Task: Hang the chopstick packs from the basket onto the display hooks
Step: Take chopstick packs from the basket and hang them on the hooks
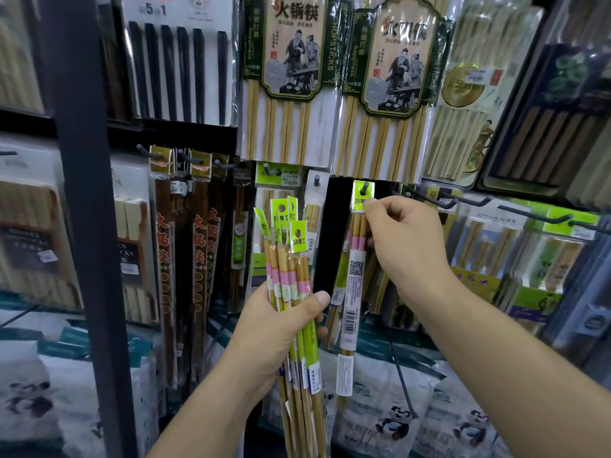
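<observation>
I am seeing 2 big bamboo packs [287, 127] hanging above both hands. My left hand [281, 332] is gripping a bundle of chopstick packs [291, 276], fingers curled round it. My right hand [406, 249] is pinching 1 single pack [353, 276] by its green header, with the hook [365, 187] showing through its hole just above the thumb.

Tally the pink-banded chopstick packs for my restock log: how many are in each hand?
Gripped in the left hand as a bundle: 4, counting the green tags that show
Pinched by the right hand, one pack on the hook: 1
Total: 5
</observation>
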`<state>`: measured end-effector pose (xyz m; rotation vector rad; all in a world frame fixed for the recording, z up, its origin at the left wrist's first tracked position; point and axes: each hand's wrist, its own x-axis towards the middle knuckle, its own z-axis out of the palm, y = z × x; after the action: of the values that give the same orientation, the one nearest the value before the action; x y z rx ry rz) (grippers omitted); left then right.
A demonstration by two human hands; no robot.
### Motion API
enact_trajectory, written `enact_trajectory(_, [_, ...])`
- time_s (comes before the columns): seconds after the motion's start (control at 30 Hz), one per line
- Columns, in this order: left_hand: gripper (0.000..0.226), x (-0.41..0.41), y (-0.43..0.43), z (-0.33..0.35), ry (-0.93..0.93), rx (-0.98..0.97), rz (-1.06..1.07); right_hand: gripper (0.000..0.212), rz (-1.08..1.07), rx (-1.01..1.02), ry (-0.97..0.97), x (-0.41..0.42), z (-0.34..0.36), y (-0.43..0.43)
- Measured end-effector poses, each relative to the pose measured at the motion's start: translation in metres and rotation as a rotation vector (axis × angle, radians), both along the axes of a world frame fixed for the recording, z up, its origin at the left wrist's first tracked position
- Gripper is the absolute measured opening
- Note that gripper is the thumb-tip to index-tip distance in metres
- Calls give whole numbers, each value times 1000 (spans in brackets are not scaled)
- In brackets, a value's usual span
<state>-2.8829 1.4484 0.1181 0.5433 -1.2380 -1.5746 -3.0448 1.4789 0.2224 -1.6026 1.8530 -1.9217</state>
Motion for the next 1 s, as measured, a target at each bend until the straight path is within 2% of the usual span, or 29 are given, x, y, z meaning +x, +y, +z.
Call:
enact_trajectory(0.2, [20,2,2,2,-48,-74,-6,19,-64,15,-37,6,-20,12])
enact_trajectory(0.37, [23,0,4,2,-47,-102,13,12,199,108,27,26,-36,30])
enact_trajectory(0.5, [44,-2,7,2,-37,-140,-10,16,249,135,33,32,-35,28])
enact_trajectory(0.63, [41,-2,7,3,-55,-156,-19,20,233,168,21,29,-34,26])
enact_trajectory(0.73, [35,-3,4,2,-68,-133,18,23,188,110,15,25,-26,23])
enact_trajectory(0.87, [12,-1,1,-1,-31,-53,-14,32,133,-8,-77,15,-2,16])
enact_trajectory(1.0, [25,0,1,-4,13,10,-56,34,102,-48,-89,10,12,8])
